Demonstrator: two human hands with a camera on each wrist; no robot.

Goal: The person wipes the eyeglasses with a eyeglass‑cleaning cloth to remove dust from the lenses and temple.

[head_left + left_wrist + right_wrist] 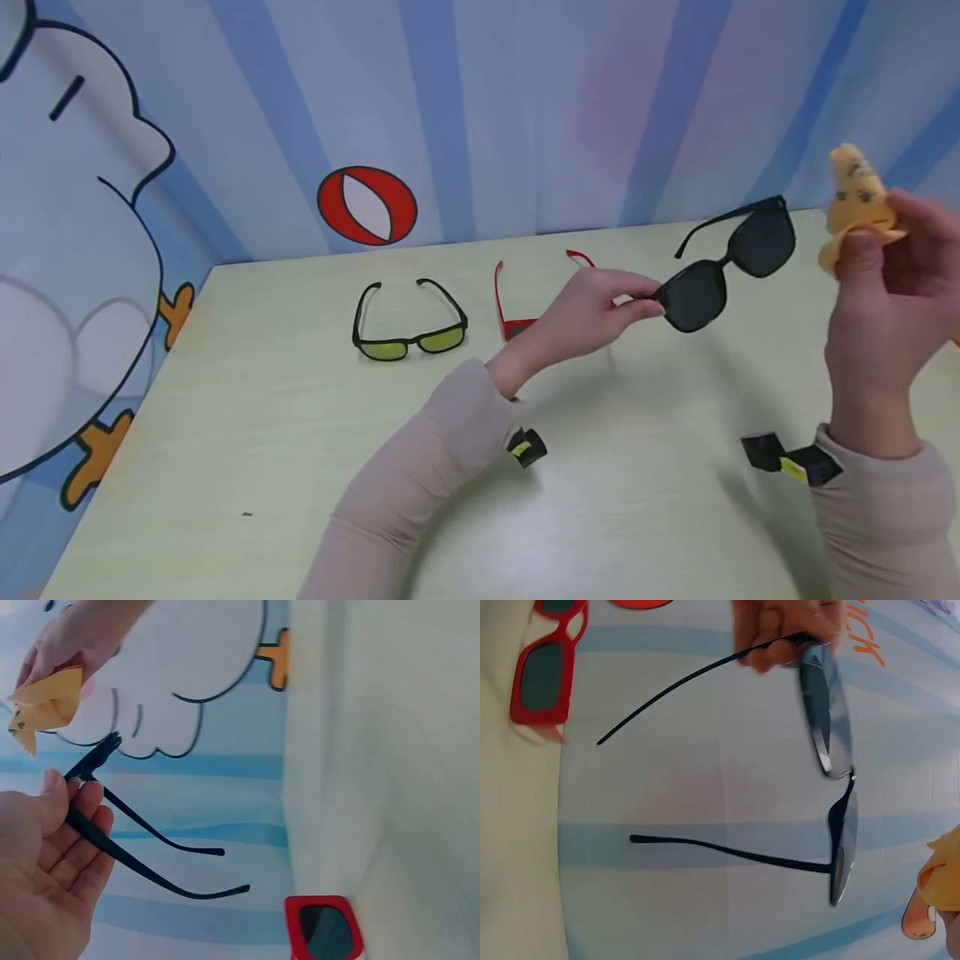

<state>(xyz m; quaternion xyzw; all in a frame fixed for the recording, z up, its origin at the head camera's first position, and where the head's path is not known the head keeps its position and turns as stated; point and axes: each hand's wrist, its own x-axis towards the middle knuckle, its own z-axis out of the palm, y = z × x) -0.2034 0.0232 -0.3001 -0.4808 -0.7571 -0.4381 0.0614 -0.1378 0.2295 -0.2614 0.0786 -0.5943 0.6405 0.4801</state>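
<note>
"Black sunglasses [697, 296] hung above the worktop [225, 417], the left hand [592, 308] pinching one corner of the frame in its fingers [641, 310]."

"What occupied the right hand [892, 300]?"

"Its fingers gripped an orange cloth [858, 200] near the sunglasses. Red-framed glasses [517, 327] sat partly hidden behind the left hand; yellow-lensed glasses [441, 339] rested farther left."

Left of the black sunglasses [694, 296], the left hand [592, 315] hides most of the red-framed sunglasses [514, 327]. Right of the black sunglasses, the head view's edge cuts off part of the right hand [896, 304]; marks [867, 197] on its orange cloth [857, 213] are too blurred to read. Far left of the black sunglasses, a dark speck [247, 514] is too small to identify.
</note>
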